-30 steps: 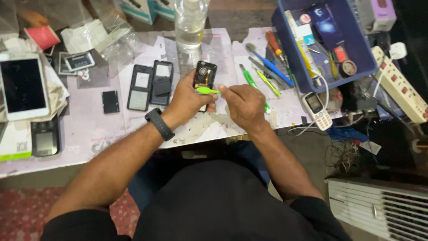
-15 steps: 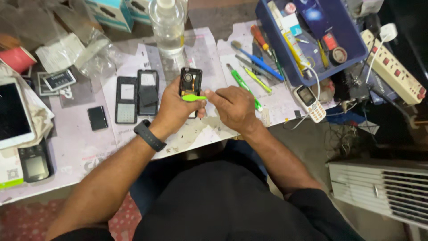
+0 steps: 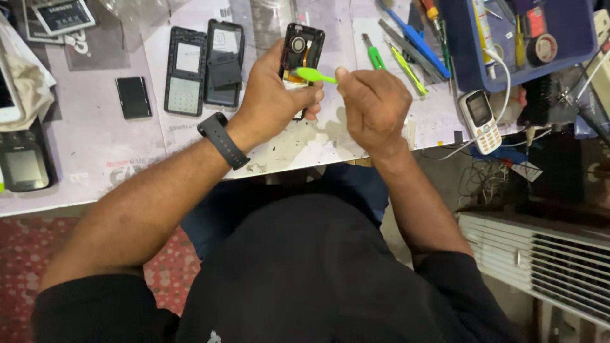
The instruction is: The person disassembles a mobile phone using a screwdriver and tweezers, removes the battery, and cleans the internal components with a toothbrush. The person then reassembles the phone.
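Note:
My left hand (image 3: 274,95) grips a small opened phone body (image 3: 301,52) with its back off, showing a round speaker and orange flex inside. My right hand (image 3: 375,105) pinches a bright green plastic tool (image 3: 314,75), whose tip rests on the phone's exposed inside. A black band (image 3: 222,140) sits on my left wrist. Both hands hover over the stained white table sheet (image 3: 298,143), just above the near edge.
Two black phone frames (image 3: 203,63) and a small black battery (image 3: 133,96) lie to the left. A blue tray (image 3: 460,63) of tools stands at the right, with a white keypad phone (image 3: 480,117), loose screwdrivers (image 3: 406,44) and cables beside it. A white grille (image 3: 540,263) sits low right.
The camera view has shifted closer and lower. My hands keep their hold on the phone body and green tool, with the tool still laid across the phone's open back.

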